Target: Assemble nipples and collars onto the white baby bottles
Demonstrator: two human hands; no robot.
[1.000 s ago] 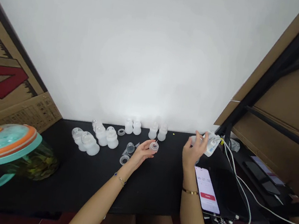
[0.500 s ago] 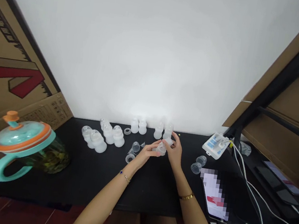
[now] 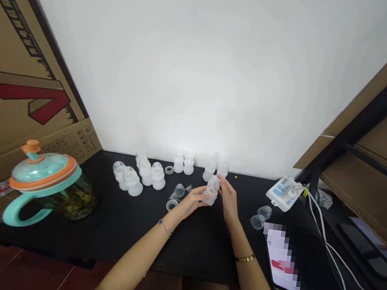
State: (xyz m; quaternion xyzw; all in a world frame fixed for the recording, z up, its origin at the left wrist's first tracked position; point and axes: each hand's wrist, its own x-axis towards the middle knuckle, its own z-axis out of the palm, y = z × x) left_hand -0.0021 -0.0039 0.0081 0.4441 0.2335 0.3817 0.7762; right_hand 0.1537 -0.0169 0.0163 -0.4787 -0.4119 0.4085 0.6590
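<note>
My two hands meet over the middle of the black table (image 3: 123,231) around a small translucent white bottle (image 3: 211,191). My left hand (image 3: 193,202) pinches its lower part from the left. My right hand (image 3: 228,199) closes its fingers on the upper part from the right. Several similar white bottles (image 3: 140,176) stand in a cluster to the left, and more bottles (image 3: 208,168) line the wall behind. A clear ring (image 3: 171,205) and a clear cap (image 3: 180,190) lie just left of my left hand.
A teal and orange lidded jug (image 3: 43,186) stands at the left, beside a cardboard box (image 3: 14,91). Two clear caps (image 3: 259,216), a white power strip (image 3: 283,193) with cables and a phone (image 3: 280,258) lie at the right. A brown shelf frame (image 3: 367,140) rises beyond.
My right hand came from the power strip at the right to join my left hand. Both now hold the small bottle, slightly nearer to me. The view has shifted left.
</note>
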